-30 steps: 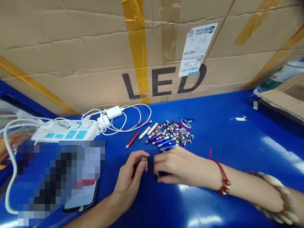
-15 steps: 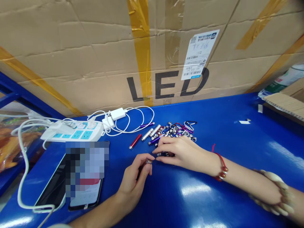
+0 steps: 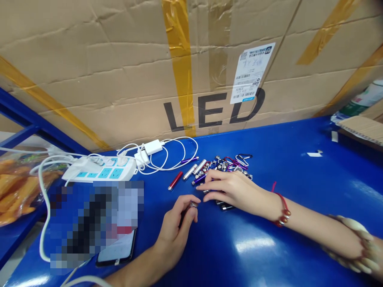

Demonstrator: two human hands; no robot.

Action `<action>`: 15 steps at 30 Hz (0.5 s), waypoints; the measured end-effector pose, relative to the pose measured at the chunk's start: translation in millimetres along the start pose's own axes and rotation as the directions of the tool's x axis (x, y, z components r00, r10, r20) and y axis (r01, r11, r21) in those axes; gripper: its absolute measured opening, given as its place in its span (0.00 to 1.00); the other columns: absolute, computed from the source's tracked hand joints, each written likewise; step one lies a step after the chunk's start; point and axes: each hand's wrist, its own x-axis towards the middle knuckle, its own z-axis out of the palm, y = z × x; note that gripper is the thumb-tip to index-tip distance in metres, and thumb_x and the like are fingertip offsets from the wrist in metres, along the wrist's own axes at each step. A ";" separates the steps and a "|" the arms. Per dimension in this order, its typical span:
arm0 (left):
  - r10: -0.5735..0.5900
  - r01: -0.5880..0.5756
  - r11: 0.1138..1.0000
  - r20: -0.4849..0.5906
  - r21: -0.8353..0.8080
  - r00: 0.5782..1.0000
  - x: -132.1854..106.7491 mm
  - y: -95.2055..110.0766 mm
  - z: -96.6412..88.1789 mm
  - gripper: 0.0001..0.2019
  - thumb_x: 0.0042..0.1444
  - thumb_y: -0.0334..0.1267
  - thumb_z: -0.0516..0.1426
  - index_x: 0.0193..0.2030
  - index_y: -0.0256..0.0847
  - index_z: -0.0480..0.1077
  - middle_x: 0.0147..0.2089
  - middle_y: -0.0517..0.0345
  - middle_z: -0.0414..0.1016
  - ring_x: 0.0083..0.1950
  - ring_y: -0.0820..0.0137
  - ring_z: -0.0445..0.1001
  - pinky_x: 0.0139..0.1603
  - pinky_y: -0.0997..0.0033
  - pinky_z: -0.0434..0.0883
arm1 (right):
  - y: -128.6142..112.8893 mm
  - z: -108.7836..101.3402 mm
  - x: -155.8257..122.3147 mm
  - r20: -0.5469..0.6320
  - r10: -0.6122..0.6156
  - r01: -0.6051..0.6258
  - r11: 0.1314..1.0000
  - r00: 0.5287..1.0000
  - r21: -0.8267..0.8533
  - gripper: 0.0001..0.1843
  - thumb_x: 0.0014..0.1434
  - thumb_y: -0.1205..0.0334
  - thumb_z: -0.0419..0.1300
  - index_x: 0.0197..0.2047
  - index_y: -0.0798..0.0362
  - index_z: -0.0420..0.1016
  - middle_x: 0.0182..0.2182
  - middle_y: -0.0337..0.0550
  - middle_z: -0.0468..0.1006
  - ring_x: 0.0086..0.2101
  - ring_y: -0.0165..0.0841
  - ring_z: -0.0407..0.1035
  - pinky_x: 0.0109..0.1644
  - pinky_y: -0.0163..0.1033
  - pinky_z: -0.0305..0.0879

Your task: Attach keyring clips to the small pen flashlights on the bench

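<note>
My left hand is closed, with a small silvery metal piece pinched between thumb and fingers. Its exact kind is too small to make out. Just to the right, my right hand reaches over the near edge of a pile of small metal parts and carabiner clips. Its thumb and fingers are apart, with a small shiny part showing behind the fingertips. Dark little cylinders lie partly hidden beneath the palm. Left of the pile are a red metal tube, silver tubes and a purple tube.
A white power strip with cables and a white charger lies at the left. Nearer me is a phone, partly blurred out. A large cardboard box stands along the back. Paper scraps and an open carton are at the right.
The view has shifted slightly, so the scene sits a little further right. My right hand's fingers have spread a bit, and dark cylinders now show under its palm. My left hand keeps its pinch.
</note>
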 end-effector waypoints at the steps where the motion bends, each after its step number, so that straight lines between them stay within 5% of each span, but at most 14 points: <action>1: -0.001 0.001 1.000 0.010 0.000 1.000 0.0 0.1 -0.2 0.10 0.61 0.38 0.44 0.43 0.38 0.62 0.26 0.62 0.65 0.27 0.76 0.63 0.29 0.78 0.61 | 0.3 0.9 -0.2 -0.002 0.003 -0.003 1.000 1.000 0.016 0.16 0.59 0.55 0.53 0.45 0.52 0.74 0.37 0.42 0.72 0.33 0.29 0.69 0.34 0.32 0.64; 11: -0.034 0.035 0.999 0.041 -0.021 0.999 1.5 -0.1 -0.1 0.10 0.61 0.38 0.44 0.45 0.38 0.62 0.27 0.61 0.64 0.28 0.76 0.63 0.31 0.77 0.61 | 6.3 8.3 -1.2 -0.040 0.062 -0.050 0.967 0.997 0.251 0.15 0.60 0.61 0.53 0.50 0.52 0.71 0.40 0.45 0.72 0.40 0.31 0.67 0.44 0.38 0.64; 15: -0.015 0.018 0.999 0.071 -0.033 0.997 2.0 0.7 0.2 0.10 0.61 0.36 0.44 0.45 0.39 0.61 0.27 0.62 0.64 0.29 0.76 0.63 0.32 0.77 0.61 | 1.5 7.3 2.5 -0.056 0.144 -0.113 0.920 0.988 0.376 0.13 0.55 0.62 0.59 0.44 0.55 0.75 0.35 0.44 0.76 0.36 0.30 0.69 0.41 0.36 0.66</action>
